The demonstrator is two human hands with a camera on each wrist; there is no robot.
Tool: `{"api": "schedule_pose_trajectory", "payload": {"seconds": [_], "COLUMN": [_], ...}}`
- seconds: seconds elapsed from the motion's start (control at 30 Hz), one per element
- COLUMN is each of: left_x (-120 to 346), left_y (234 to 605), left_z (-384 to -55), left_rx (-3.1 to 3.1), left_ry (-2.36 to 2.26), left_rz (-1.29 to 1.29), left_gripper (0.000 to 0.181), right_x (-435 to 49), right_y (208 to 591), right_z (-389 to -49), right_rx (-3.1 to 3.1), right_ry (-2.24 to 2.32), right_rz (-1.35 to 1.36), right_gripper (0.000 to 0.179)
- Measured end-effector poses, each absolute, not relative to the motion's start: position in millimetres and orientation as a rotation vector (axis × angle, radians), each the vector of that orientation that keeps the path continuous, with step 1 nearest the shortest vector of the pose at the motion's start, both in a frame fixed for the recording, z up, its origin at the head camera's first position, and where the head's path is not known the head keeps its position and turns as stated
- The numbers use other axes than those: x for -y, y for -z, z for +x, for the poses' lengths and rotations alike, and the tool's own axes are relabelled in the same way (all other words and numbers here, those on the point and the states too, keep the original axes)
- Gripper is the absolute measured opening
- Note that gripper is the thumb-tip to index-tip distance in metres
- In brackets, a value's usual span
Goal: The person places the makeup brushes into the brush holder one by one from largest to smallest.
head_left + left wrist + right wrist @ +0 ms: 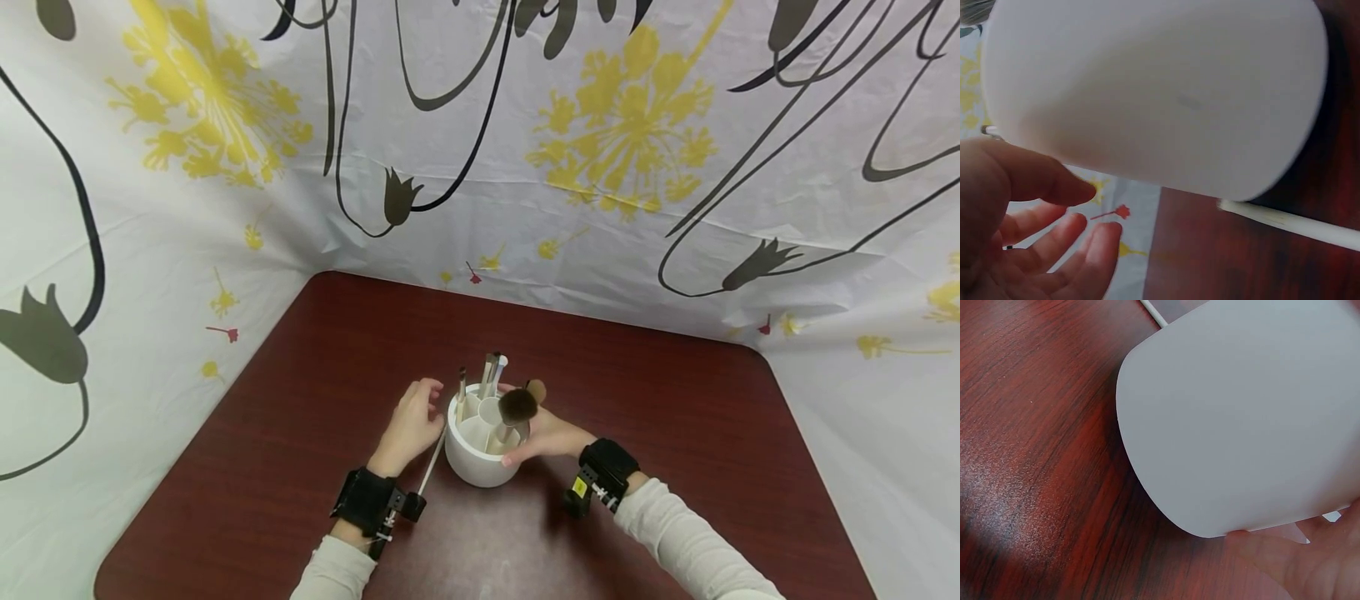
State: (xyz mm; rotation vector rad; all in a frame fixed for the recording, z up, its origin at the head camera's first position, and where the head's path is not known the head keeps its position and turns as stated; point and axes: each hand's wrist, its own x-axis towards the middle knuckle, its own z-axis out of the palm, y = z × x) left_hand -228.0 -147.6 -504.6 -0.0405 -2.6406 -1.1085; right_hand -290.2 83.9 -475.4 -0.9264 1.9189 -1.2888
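A round white makeup brush holder (480, 467) with several inner compartments stands on the table. My right hand (553, 433) grips its right side, thumb on the near side and fingers round the back, mostly hidden. In the right wrist view the thumb (1266, 550) presses the edge of the white wall. A dark fluffy makeup brush (517, 406) and a tan-headed one (536, 390) lean out at the right. Slim brushes (461, 396) stand at the left and back. My left hand (411, 425) hovers left of the holder, fingers loosely bent, holding nothing.
A thin white stick (431, 467) lies on the table between my left wrist and the holder; the left wrist view shows its end (1291, 222) by the holder's base. The dark red wooden table (652, 383) meets a patterned white cloth (480, 167) behind.
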Motion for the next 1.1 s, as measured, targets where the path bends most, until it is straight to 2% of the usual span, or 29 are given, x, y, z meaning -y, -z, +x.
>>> {"api": "schedule_pose_trajectory", "payload": {"seconds": [0.57,0.93,1.1], "left_x": [146.1,146.1,147.2], "left_y": [538.6,546.1,547.5], "left_z": [-219.9,-219.1,-220.3], "left_rx": [2.939,3.019,3.03], "left_ry": [1.007,0.92,0.869], "left_rz": [0.059,0.103,0.068], "left_gripper": [0.049,0.044,0.044], "right_x": [-83.5,-83.8,-85.3], "right_y": [473.7,473.2,484.4], "right_z": [-289.0,-289.0,-294.1], "right_rx": [-1.925,-1.925,-1.925], "right_ry": [1.294,1.292,1.29], "right_rz": [-0.944,-0.956,-0.951], "right_gripper": [0.106,0.105,0.107]}}
